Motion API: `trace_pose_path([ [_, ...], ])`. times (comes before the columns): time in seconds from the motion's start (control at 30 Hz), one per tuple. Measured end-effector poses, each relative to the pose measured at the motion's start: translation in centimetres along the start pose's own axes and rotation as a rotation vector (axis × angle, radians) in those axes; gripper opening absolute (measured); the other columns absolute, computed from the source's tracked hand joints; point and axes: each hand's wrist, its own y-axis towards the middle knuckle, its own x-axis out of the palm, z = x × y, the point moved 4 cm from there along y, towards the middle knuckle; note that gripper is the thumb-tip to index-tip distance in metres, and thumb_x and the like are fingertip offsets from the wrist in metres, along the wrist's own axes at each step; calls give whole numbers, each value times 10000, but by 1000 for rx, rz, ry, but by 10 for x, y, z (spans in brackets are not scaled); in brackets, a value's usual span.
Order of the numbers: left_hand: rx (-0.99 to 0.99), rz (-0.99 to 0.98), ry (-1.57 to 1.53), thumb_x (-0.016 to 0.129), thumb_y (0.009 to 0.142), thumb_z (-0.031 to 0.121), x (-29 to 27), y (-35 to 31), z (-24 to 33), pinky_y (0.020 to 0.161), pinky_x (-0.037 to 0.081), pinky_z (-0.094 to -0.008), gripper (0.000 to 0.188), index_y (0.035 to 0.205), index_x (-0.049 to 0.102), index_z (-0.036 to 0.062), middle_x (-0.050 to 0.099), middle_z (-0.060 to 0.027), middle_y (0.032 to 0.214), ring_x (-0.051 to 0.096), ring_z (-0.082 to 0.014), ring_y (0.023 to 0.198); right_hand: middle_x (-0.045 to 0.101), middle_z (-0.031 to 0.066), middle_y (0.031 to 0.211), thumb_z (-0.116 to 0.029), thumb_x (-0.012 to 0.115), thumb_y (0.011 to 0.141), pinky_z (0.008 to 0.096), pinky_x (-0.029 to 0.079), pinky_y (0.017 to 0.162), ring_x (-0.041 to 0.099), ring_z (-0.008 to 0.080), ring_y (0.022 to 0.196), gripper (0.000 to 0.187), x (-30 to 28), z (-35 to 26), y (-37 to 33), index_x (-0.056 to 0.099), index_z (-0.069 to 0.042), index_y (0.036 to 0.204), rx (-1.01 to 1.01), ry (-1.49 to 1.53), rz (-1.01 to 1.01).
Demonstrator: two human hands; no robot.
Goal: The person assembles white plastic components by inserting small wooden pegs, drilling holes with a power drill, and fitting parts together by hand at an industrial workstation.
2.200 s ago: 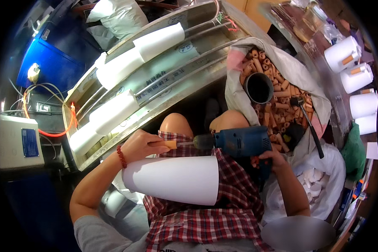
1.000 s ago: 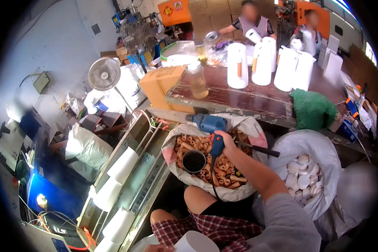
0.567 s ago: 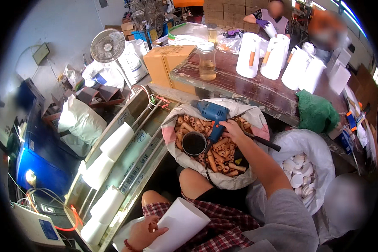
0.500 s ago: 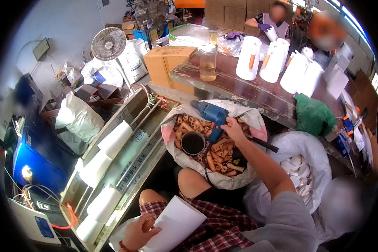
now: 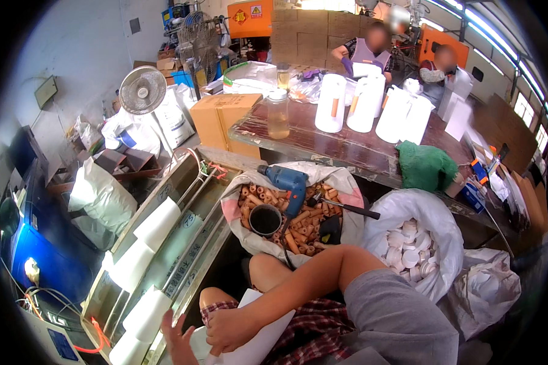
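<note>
A white plastic cylinder (image 5: 268, 338) lies across my lap. My right hand (image 5: 232, 330) is closed over its left end, and what its fingers hold is hidden. Beside it, at the lower edge, my left hand (image 5: 176, 338) has its fingers spread and holds nothing. A blue power drill (image 5: 288, 180) rests on a sack (image 5: 240, 234) of tan tubular handles (image 5: 309, 226). Also on those handles are a dark round cup (image 5: 265, 219) and a hammer-like tool with a black grip (image 5: 360, 211).
To the left, a wooden trough (image 5: 192, 283) with rails bears several white cylinders (image 5: 149, 311). A white bag (image 5: 450, 234) of pale discs stands at right. Ahead, a table (image 5: 304, 134) carries white jugs (image 5: 330, 103), a jar (image 5: 278, 115) and green cloth (image 5: 426, 167). Two people sit beyond.
My right hand has left the drill and come down to the cylinder on my lap. My left hand has moved off the cylinder to the left and spread its fingers. The view has shifted.
</note>
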Motion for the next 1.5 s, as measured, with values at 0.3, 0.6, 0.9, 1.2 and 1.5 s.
trace_pose_path([
  [0.3,121,36,163,435,923,188,-25,-6,14,828,485,-358,376,1254,431,9,430,-172,1314,529,-239,1052,594,62,726,-318,625,727,376,450,594,593,232,699,259,-141,53,-132,586,-64,761,550,51,-14],
  [0.6,-244,-114,-273,521,904,237,39,10,2,638,443,-265,195,940,558,50,582,-63,880,529,-155,718,634,39,678,-335,648,810,244,477,559,592,96,598,314,-243,92,-332,655,-23,845,1307,155,651],
  [0.9,-543,2,-82,519,912,268,71,21,-59,552,456,-265,190,905,580,87,565,-21,708,540,-131,615,619,29,677,-299,649,817,241,461,494,564,95,537,292,-278,213,-483,600,-16,867,1279,-139,1375],
  [1.2,-564,-4,-58,556,907,171,89,19,-84,487,456,-223,77,953,557,109,608,-20,749,578,-129,583,612,119,812,-246,590,875,245,506,490,650,166,619,306,-277,317,-472,491,29,963,1168,261,1279],
  [1.5,-527,30,161,527,917,239,99,32,-82,386,407,-218,140,929,528,99,595,-59,662,540,-130,473,644,104,702,-247,620,851,237,492,452,652,139,551,298,-291,336,-526,540,35,905,1400,-241,1230],
])
